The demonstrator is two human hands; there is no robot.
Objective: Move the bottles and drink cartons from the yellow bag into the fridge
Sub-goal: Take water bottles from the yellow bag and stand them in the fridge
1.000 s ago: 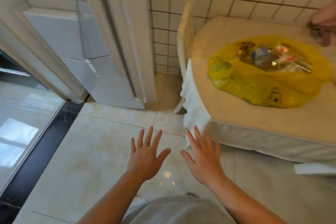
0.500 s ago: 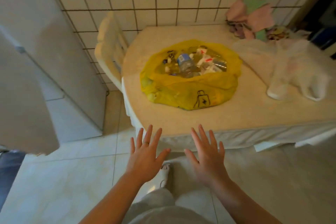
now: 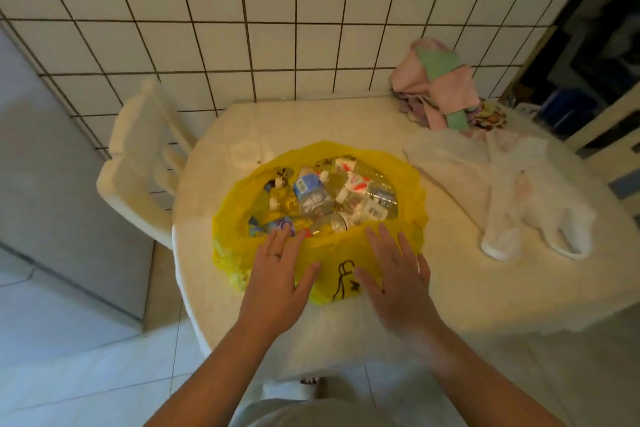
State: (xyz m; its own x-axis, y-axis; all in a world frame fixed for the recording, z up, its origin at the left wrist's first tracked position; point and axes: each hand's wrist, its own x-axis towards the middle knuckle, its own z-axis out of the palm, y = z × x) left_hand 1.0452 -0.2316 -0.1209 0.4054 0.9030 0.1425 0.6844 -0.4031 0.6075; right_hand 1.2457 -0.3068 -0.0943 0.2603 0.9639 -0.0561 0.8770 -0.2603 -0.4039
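A yellow bag (image 3: 403,180) lies open on the counter (image 3: 460,291), with jumbled bottles (image 3: 310,192) inside. The left grip (image 3: 277,276) and right grip (image 3: 394,282), fingers straight and spread, are over its near edge. A white plastic bag (image 3: 502,204) lies to the right.

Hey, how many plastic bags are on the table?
2. The yellow bag is at the table centre, bottles inside, left hand and right hand over its near side. The white bag lies flat to its right, beside the cloth pile. Another may hide under that pile.
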